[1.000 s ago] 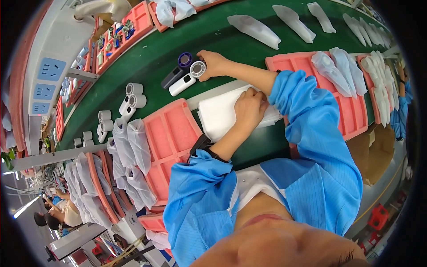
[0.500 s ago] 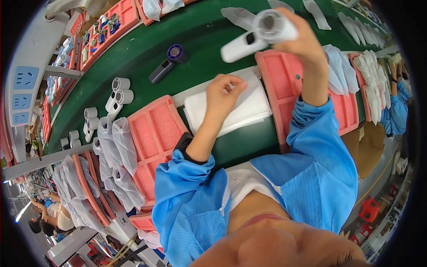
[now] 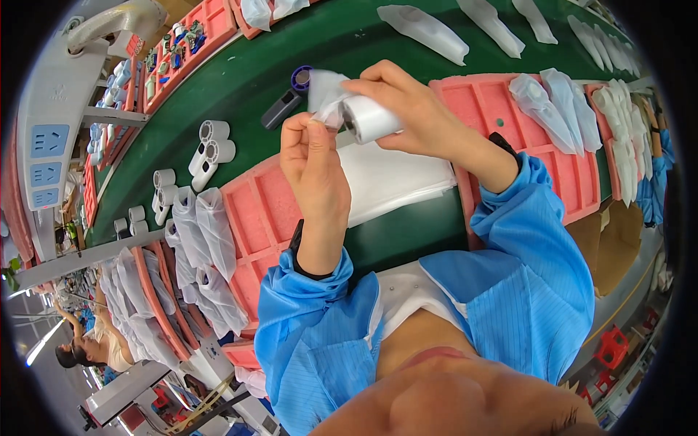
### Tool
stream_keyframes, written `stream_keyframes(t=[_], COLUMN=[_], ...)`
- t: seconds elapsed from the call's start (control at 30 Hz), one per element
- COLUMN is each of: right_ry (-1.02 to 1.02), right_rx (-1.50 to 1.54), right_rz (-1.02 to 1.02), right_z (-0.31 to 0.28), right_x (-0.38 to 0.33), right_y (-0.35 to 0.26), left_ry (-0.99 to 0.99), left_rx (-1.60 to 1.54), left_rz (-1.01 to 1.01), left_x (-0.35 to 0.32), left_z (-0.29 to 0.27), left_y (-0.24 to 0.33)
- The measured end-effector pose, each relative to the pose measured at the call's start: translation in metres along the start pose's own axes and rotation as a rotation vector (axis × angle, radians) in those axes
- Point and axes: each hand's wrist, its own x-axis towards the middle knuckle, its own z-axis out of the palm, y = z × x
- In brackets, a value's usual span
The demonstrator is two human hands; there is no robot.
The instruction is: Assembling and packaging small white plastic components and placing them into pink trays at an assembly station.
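Observation:
My right hand is closed around a white handheld fan, its round head turned toward my left hand. A translucent white bag is bunched between both hands, with my right fingertips against it. Thumb and fingers of my left hand pinch the bag's lower edge beside the fan head. Whether any of the fan is inside the bag, I cannot tell. Beneath my hands lies a stack of flat white bags. Just beyond my left hand rests a dark grey fan with a purple ring.
Pink compartment trays flank the stack, the right tray bearing bagged items. White fans stand in groups at left on the green belt. Several bagged items lie along the far side. Blue sockets are at far left.
My right hand has brought the white fan nearer and to the left. My left hand has moved left off the stack and now pinches a bag at the fan.

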Motion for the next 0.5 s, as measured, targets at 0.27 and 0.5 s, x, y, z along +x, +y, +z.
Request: stream_keyframes(t=[0.27, 0.5], right_ry=[0.235, 0.298], right_rx=[-0.228, -0.028], right_rz=[-0.137, 0.044], right_z=[0.001, 0.013], right_x=[0.002, -0.003], right_y=[0.011, 0.017], left_ry=[-0.408, -0.267], left_rx=[1.067, 0.865], left_rz=[0.796, 0.454], left_x=[-0.015, -0.012], left_z=[-0.005, 0.014], left_y=[-0.021, -0.017])
